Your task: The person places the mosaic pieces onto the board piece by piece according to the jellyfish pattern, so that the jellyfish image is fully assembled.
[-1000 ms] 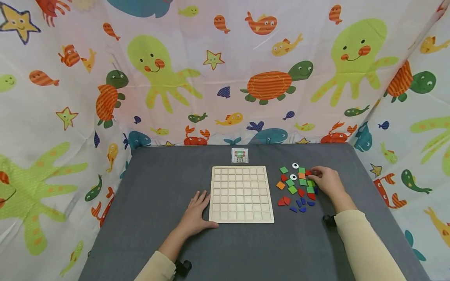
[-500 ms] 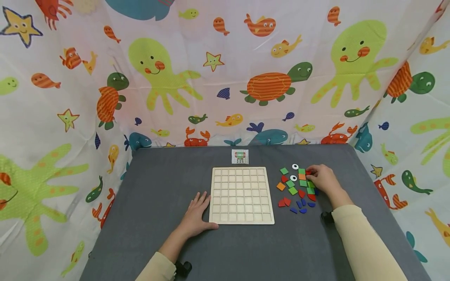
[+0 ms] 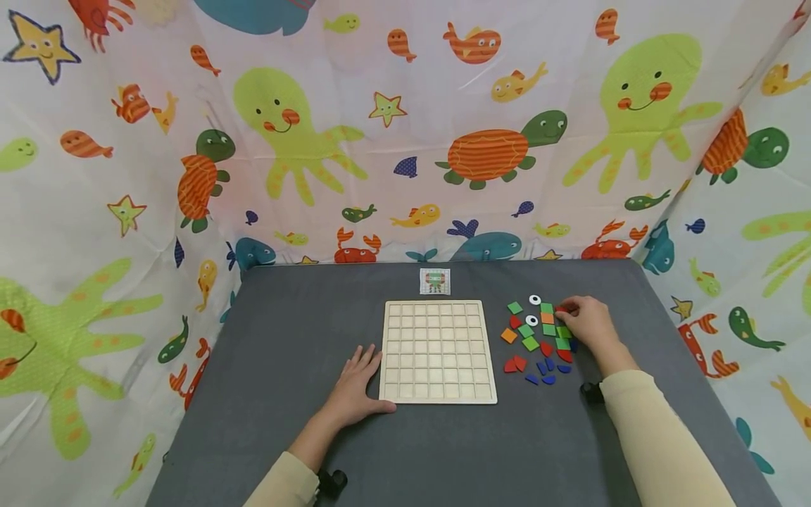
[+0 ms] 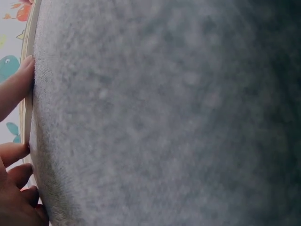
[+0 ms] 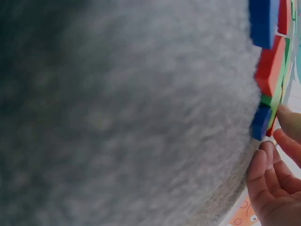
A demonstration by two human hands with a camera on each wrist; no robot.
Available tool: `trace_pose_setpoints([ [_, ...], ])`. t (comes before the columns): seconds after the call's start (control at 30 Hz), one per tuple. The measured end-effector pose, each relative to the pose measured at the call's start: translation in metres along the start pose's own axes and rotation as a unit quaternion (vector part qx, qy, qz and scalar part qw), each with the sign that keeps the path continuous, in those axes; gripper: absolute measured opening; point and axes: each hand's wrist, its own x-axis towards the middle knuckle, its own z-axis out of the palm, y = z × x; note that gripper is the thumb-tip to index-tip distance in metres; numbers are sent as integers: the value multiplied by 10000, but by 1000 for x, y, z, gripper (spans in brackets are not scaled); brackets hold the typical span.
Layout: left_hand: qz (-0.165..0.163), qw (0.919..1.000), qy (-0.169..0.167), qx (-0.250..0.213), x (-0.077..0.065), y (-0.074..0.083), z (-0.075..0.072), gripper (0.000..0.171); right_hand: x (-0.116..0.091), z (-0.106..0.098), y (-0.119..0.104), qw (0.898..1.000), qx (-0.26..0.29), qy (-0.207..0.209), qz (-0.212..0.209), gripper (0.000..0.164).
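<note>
A pale wooden grid board (image 3: 437,352) lies on the grey table. My left hand (image 3: 353,391) rests at its lower left corner, fingers spread along the left edge and thumb at the near edge; the left wrist view shows the fingertips against the board's side. My right hand (image 3: 589,324) is at the far right of a group of flat coloured pieces, pinching a red piece (image 3: 560,308) between thumb and index finger. Close by lie an orange square (image 3: 548,318), green squares (image 3: 548,329) and a blue piece (image 5: 261,123). The fingers partly hide the red piece.
A small picture card (image 3: 435,282) with a green and red figure lies behind the board. Two white rings (image 3: 531,320) and several red, green, orange and blue pieces (image 3: 549,379) lie right of the board. A sea-animal curtain (image 3: 405,141) hangs around the table's back and sides.
The right hand stays at the red piece, its fingers shifting only slightly. The left hand holds its place by the board. The head view moves a little.
</note>
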Motion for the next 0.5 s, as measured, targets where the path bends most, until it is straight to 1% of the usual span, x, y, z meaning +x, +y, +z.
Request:
trace_pose_setpoints([
  [0.1,5,10000,-29,-7,1,1,-1,115,1,-2,-2,9999,-65,-51,74,28],
  [0.27,-4,10000,-32,-28,1,2,-2,115,2,-4,-4,9997,-166,-130,102,33],
  [0.5,-21,10000,-56,-6,-1,3,-4,114,0,-1,-7,9993,-99,-129,350,35],
])
